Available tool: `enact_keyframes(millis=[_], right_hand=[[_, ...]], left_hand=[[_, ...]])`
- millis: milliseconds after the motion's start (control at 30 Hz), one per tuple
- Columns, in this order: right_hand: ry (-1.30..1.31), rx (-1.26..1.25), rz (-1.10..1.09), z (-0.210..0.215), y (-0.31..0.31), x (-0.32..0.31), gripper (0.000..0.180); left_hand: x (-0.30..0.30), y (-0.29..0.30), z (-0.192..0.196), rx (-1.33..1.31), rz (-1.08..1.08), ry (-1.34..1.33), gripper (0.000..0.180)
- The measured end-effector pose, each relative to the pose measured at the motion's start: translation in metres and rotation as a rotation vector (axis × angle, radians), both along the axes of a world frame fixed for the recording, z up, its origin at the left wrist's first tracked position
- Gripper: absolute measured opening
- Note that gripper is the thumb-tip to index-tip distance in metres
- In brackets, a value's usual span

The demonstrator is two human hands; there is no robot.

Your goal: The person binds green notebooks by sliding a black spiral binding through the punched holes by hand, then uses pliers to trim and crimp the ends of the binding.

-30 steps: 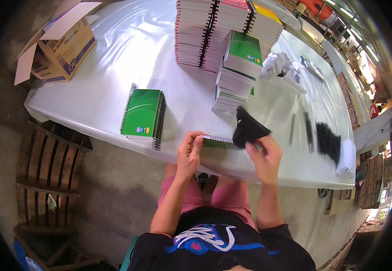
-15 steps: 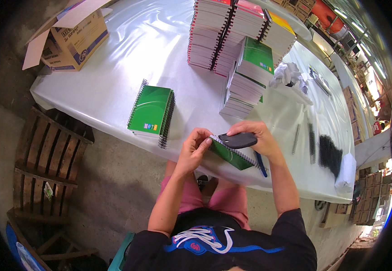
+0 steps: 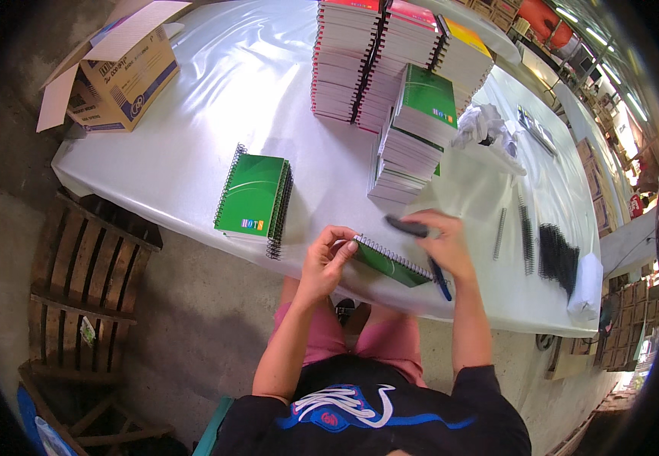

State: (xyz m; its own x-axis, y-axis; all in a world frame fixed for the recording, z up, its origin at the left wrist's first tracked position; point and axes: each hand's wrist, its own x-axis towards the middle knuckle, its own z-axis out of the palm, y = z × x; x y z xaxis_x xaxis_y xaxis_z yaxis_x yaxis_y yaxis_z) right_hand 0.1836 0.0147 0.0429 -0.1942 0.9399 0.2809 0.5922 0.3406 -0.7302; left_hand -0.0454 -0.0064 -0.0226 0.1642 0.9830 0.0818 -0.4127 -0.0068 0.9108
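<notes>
At the table's near edge, my left hand (image 3: pixel 325 262) pinches the left end of a small green spiral notebook (image 3: pixel 390 267) between thumb and fingers. The notebook is tilted, with its coil edge uppermost. My right hand (image 3: pixel 446 242) grips a flat, rounded black piece (image 3: pixel 405 226), blurred by motion, just above the right part of the coil and apart from it. What exactly this black piece is, I cannot tell. Beside the notebook's right end lies a slim dark-blue tool (image 3: pixel 440 280), partly hidden by my right hand. To the left sits a low pile of green spiral notebooks (image 3: pixel 250 194).
Tall stacks of red-covered notebooks (image 3: pixel 337 68) and a green-topped stack (image 3: pixel 426 95) stand at the back. Loose black binding coils (image 3: pixel 557 254) lie on the right, near crumpled white material (image 3: pixel 487 129). An open cardboard box (image 3: pixel 128 80) stands far left; a slatted wooden piece (image 3: pixel 90 292) is below.
My right hand has lifted off the notebook's coil with the black piece and swung slightly right, now blurred. My left hand keeps its hold on the notebook. The view has shifted slightly.
</notes>
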Motion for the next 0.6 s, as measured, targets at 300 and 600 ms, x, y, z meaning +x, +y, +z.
enact_keyframes(millis=[300,600], right_hand=[[-0.563,0.019,-0.547,-0.022,-0.078,0.023,0.064],[-0.561,0.077,-0.523,-0.061,-0.097,0.020,0.050]], left_hand=[[0.011,-0.003,0.005,0.069,0.027,0.152,0.023],[0.006,-0.012,0.023,0.076,0.315,0.075,0.017]])
